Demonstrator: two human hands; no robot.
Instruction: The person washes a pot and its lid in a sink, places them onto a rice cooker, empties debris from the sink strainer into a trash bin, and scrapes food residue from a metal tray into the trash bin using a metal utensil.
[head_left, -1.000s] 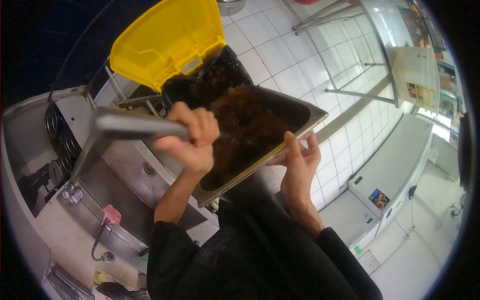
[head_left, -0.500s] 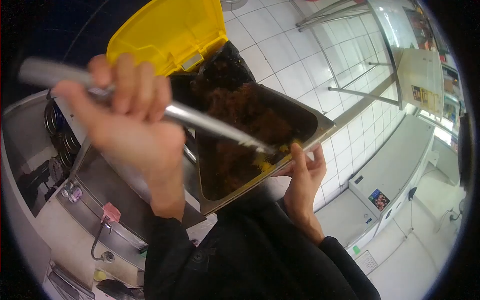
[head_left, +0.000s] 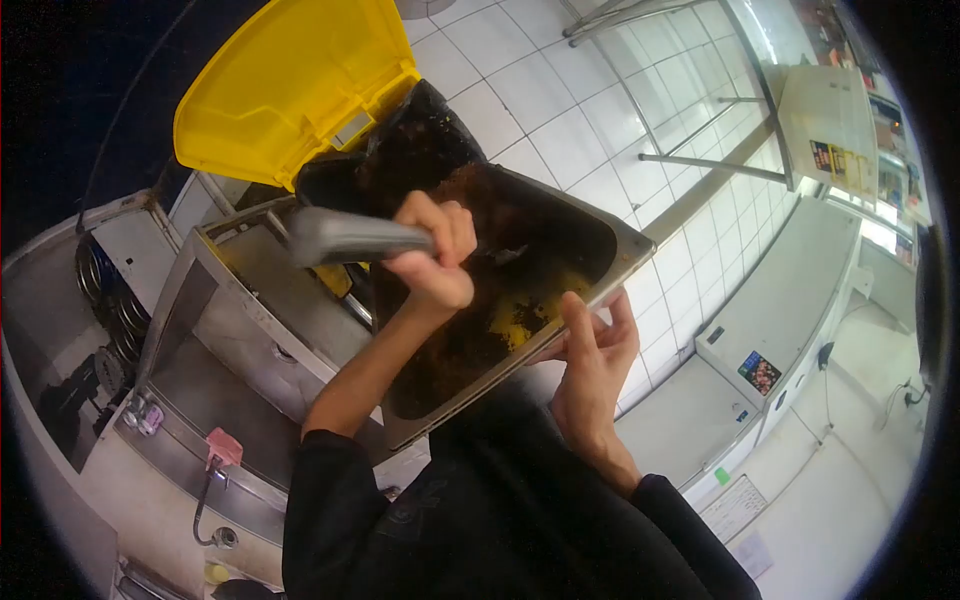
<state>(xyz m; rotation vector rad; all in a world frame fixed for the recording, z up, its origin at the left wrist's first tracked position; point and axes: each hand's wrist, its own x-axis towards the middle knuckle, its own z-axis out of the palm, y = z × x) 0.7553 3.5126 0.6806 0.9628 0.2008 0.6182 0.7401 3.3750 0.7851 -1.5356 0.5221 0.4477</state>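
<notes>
My left hand (head_left: pixel 435 250) is closed around the grey handle of a long metal tool (head_left: pixel 350 237). The handle is smeared by motion, and the tool's working end is mostly hidden by the hand and the dark pan. Under it a deep metal pan (head_left: pixel 640 243) tilts, its inside coated with brown crumbly residue and yellow bits. On the near right rim, my right hand (head_left: pixel 595 350) grips the pan, thumb on top and fingers beneath. The pan's far end leans at a bin lined with a black bag (head_left: pixel 430 125), whose yellow lid (head_left: pixel 290 90) stands raised.
A steel sink counter (head_left: pixel 215 390) with a tap (head_left: pixel 212 480) and a pink cloth (head_left: pixel 224 448) lies at left. White chest freezers (head_left: pixel 770 290) stand at right. A metal-legged table (head_left: pixel 720 170) rises from the white tiled floor (head_left: pixel 550 90).
My left hand has moved right and over the pan with the metal tool, which now points more toward me. My right hand keeps its grip on the rim. The view has shifted slightly.
</notes>
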